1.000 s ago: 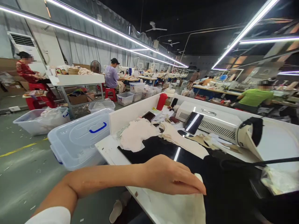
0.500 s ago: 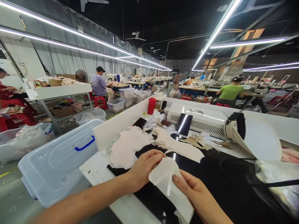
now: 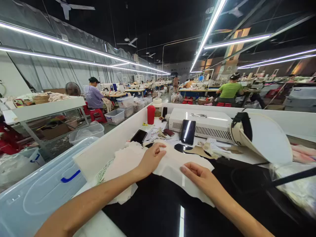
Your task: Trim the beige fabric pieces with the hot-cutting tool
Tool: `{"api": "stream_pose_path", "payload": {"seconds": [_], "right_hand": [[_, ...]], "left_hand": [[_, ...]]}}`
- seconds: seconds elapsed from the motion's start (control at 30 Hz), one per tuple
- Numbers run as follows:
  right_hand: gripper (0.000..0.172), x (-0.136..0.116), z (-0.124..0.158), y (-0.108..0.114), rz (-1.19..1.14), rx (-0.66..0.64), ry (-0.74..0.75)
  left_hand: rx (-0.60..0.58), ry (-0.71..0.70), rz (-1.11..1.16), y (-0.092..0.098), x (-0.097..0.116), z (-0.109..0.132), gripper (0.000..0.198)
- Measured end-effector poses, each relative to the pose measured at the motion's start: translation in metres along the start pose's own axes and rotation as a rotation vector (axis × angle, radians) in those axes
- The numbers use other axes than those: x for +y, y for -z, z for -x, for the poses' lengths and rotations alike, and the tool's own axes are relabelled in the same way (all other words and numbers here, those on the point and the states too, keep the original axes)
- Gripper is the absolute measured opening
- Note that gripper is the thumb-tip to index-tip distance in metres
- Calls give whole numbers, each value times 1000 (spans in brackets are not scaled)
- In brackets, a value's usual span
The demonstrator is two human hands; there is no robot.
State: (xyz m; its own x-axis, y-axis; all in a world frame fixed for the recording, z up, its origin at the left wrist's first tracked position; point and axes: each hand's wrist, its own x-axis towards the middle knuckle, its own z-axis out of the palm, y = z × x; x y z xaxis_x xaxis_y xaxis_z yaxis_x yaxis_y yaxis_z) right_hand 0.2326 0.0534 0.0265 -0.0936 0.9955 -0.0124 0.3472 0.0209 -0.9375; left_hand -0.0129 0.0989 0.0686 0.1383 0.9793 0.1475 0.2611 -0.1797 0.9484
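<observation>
A curved, thin white cut piece point(image 3: 172, 172), slightly see-through, lies over the pale cut pieces point(image 3: 199, 158) on the glossy black work surface point(image 3: 158, 204). My left hand point(image 3: 153, 159) is at its far left end, thumb and fingertips brought together at the edge. My right hand point(image 3: 197, 174) pinches its middle between thumb and fingers. Left of my left hand is a loose pile of pale cut pieces point(image 3: 127, 161), partly covered by my forearm.
Behind stand a black phone point(image 3: 188, 131), a white slotted machine point(image 3: 202, 121), a red cup point(image 3: 150, 115) and a jar point(image 3: 157, 107). A white fan-shaped shade point(image 3: 269, 138) and a plastic bag point(image 3: 296, 181) are right. A lidded clear bin point(image 3: 44, 187) stands left. Co-workers sit farther off.
Both hands have carried the white piece away from me, from above the black surface onto the pale stack. It now lies flatter. The head view has turned slightly right.
</observation>
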Motion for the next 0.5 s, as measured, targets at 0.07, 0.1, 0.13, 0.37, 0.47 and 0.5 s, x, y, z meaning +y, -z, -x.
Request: {"api": "stream_pose_path", "payload": {"seconds": [0.07, 0.1, 0.13, 0.37, 0.47, 0.5], "right_hand": [[62, 4, -16, 16, 51, 91, 5], [62, 6, -25, 25, 80, 133, 12], [60, 9, -33, 34, 114, 173, 19], [39, 38, -71, 71, 375, 320, 73], [40, 53, -70, 67, 454, 339, 98], [43, 56, -68, 65, 477, 351, 105]], "left_hand": [[30, -50, -95, -2, 3, -31, 22], [43, -65, -138, -4, 2, -46, 21], [53, -73, -179, -6, 1, -58, 20], [17, -16, -409, -17, -34, -98, 30], [-23, 45, -474, -17, -47, -98, 40], [-34, 65, -490, -15, -48, -98, 41]]}}
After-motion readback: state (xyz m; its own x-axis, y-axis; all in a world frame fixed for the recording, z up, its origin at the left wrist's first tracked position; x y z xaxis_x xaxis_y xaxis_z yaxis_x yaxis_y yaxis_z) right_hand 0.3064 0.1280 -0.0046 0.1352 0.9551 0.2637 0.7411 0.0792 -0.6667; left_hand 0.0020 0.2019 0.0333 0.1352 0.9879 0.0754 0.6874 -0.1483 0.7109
